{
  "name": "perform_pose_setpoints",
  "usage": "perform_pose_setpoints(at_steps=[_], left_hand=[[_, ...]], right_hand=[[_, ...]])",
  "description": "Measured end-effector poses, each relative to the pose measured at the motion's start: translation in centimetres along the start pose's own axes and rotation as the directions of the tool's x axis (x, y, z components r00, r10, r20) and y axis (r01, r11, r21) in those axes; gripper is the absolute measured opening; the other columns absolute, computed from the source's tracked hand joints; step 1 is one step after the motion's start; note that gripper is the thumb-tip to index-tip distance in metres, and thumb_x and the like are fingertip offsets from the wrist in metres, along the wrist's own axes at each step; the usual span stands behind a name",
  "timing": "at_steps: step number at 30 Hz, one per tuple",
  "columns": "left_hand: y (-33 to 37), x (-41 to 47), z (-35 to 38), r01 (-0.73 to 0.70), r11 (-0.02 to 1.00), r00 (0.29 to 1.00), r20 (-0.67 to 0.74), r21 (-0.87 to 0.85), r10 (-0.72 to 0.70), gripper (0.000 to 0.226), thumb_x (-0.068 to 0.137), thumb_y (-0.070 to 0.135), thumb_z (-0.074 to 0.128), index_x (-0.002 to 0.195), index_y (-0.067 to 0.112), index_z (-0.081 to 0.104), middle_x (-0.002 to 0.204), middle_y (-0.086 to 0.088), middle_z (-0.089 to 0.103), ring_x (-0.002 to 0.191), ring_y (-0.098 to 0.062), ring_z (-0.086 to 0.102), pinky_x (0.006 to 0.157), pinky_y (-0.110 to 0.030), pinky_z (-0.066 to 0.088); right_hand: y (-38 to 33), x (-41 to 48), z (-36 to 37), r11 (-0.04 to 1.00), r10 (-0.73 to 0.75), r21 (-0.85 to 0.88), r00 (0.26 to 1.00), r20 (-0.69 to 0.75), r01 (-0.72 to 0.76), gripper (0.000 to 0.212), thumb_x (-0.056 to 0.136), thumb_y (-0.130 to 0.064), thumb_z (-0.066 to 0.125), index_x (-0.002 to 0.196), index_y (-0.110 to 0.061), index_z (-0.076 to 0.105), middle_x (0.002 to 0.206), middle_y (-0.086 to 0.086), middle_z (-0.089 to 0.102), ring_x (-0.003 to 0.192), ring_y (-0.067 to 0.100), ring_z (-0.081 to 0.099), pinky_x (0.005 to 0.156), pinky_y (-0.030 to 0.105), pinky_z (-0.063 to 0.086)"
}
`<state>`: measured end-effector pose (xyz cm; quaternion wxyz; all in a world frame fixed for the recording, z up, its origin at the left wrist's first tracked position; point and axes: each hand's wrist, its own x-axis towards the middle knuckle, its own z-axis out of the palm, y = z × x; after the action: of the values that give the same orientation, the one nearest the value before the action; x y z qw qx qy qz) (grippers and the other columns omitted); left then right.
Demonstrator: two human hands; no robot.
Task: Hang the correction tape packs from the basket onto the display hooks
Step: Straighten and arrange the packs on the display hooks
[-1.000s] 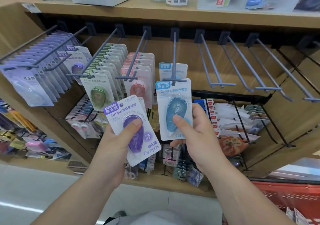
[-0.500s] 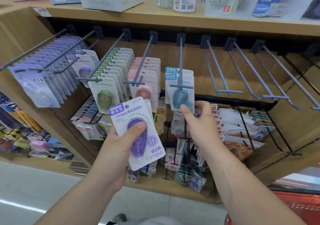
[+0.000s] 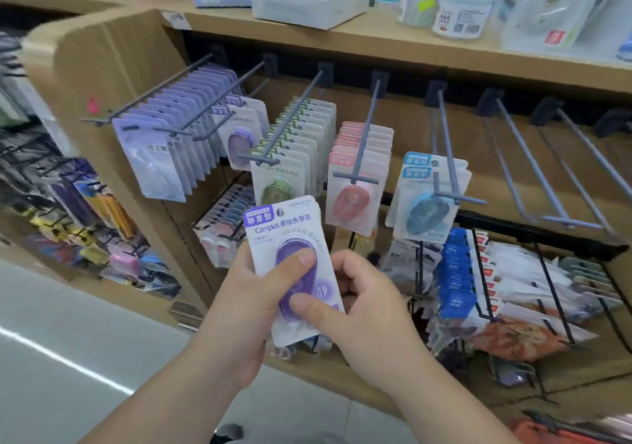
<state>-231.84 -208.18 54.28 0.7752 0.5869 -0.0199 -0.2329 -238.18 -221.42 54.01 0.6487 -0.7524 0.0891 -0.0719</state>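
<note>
Grey shop floor [image 3: 68, 358] lay below. At the lower right corner, a blurred red basket [image 3: 564, 431] was cut off by the frame. Both hands gripped one purple pack [image 3: 284, 231] upright between them. The left hand [image 3: 246, 303] had its thumb across the blister; the right hand [image 3: 369, 307] had its thumb lower, with fingers curled behind. Beyond, blue packs [image 3: 427, 204] hung on a hook [image 3: 448, 156].

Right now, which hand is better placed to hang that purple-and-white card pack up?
Probably left: the left hand grips the purple-and-white card pack, and matching purple packs hang up-left, on its side.
</note>
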Motion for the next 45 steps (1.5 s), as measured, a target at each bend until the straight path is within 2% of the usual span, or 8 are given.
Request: perform_pose_setpoints(at_steps=[5, 9, 15, 22, 26, 30, 40, 45], left_hand=[[1.1, 1.4, -5.7, 0.025, 0.998, 0.996, 0.092, -0.051, -0.020, 0.075, 0.071, 0.038, 0.083, 0.140, 0.023, 0.059, 0.131, -0.014, 0.072, 0.120, -0.045, 0.068, 0.100, -0.068, 0.054], [2.6, 2.9, -10.9, 0.004, 1.000, 0.994, 0.106, 0.007, -0.004, 0.054, 0.081, 0.024, 0.074, 0.134, 0.028, 0.064, 0.128, -0.011, 0.074, 0.120, -0.042, 0.069, 0.105, -0.067, 0.050], [5.6, 5.4, -18.2, -0.052, 0.993, 0.986, 0.162, 0.108, 0.034, 0.059, 0.079, 0.023, 0.075, 0.136, 0.027, 0.060, 0.127, -0.003, 0.075, 0.115, -0.028, 0.073, 0.092, -0.050, 0.060], [8.7, 7.4, -23.0, -0.107, 0.970, 0.973, 0.225, 0.219, 0.056, 0.050, 0.074, 0.020, 0.076, 0.121, 0.031, 0.063, 0.108, 0.010, 0.079, 0.095, -0.010, 0.077, 0.070, -0.023, 0.060], [9.8, 7.8, -23.9, -0.078, 0.971, 0.972, 0.235, 0.228, 0.023, 0.048, 0.088, 0.006, 0.079, 0.125, 0.031, 0.062, 0.110, 0.010, 0.079, 0.098, -0.013, 0.077, 0.076, -0.035, 0.062], [10.4, 7.8, -24.4, -0.051, 0.974, 0.966, 0.258, 0.221, -0.008, 0.054, 0.075, 0.024, 0.077, 0.126, 0.033, 0.063, 0.112, 0.007, 0.079, 0.099, -0.017, 0.077, 0.081, -0.048, 0.063], [10.6, 8.8, -24.6, -0.026, 0.967, 0.961, 0.271, 0.254, -0.046, 0.042, 0.093, 0.007, 0.071, 0.127, 0.031, 0.063, 0.110, 0.006, 0.079, 0.095, -0.020, 0.078, 0.068, -0.040, 0.063], [10.6, 8.9, -24.2, -0.017, 0.972, 0.962, 0.268, 0.233, -0.047, 0.043, 0.093, 0.009, 0.071, 0.128, 0.031, 0.062, 0.112, 0.005, 0.079, 0.098, -0.022, 0.077, 0.077, -0.047, 0.062]], right_hand=[[-0.1, 2.1, 3.7, 0.989, 0.026, 0.142, 1.000, -0.001, -0.026, 0.021, 0.080, -0.031, 0.077, 0.098, -0.032, 0.067, 0.100, -0.002, 0.076, 0.090, 0.021, 0.071, 0.079, 0.039, 0.060], [-0.4, 4.3, 7.9, 0.959, 0.048, 0.279, 0.999, -0.019, -0.041, 0.033, 0.082, -0.021, 0.071, 0.112, -0.011, 0.063, 0.094, -0.005, 0.076, 0.081, 0.005, 0.068, 0.069, 0.017, 0.051], [-0.6, 6.9, 15.0, 0.910, 0.065, 0.414, 0.987, -0.146, 0.001, 0.032, 0.080, -0.025, 0.075, 0.109, -0.018, 0.065, 0.101, 0.006, 0.075, 0.089, 0.019, 0.070, 0.071, 0.028, 0.056], [-2.3, 7.8, 18.1, 0.926, 0.093, 0.372, 0.923, -0.372, 0.057, 0.031, 0.081, -0.022, 0.067, 0.111, -0.019, 0.060, 0.094, 0.004, 0.075, 0.074, 0.020, 0.071, 0.049, 0.031, 0.055], [-3.1, 8.4, 19.3, 0.948, 0.069, 0.310, 0.911, -0.407, 0.066, 0.023, 0.095, -0.009, 0.069, 0.109, -0.026, 0.062, 0.102, 0.006, 0.076, 0.082, 0.022, 0.071, 0.057, 0.033, 0.057], [-3.1, 9.9, 19.7, 0.967, 0.072, 0.249, 0.871, -0.486, 0.059, 0.021, 0.100, -0.012, 0.062, 0.118, -0.023, 0.061, 0.111, 0.002, 0.076, 0.100, 0.023, 0.073, 0.076, 0.041, 0.060], [-2.2, 10.3, 20.1, 0.969, 0.103, 0.243, 0.819, -0.564, 0.046, 0.015, 0.100, -0.014, 0.063, 0.114, -0.020, 0.063, 0.105, 0.001, 0.077, 0.091, 0.023, 0.074, 0.066, 0.036, 0.062], [-1.8, 10.7, 19.5, 0.977, 0.107, 0.214, 0.810, -0.577, 0.023, 0.010, 0.099, -0.019, 0.066, 0.109, -0.022, 0.065, 0.103, 0.000, 0.077, 0.092, 0.023, 0.075, 0.068, 0.039, 0.062]])
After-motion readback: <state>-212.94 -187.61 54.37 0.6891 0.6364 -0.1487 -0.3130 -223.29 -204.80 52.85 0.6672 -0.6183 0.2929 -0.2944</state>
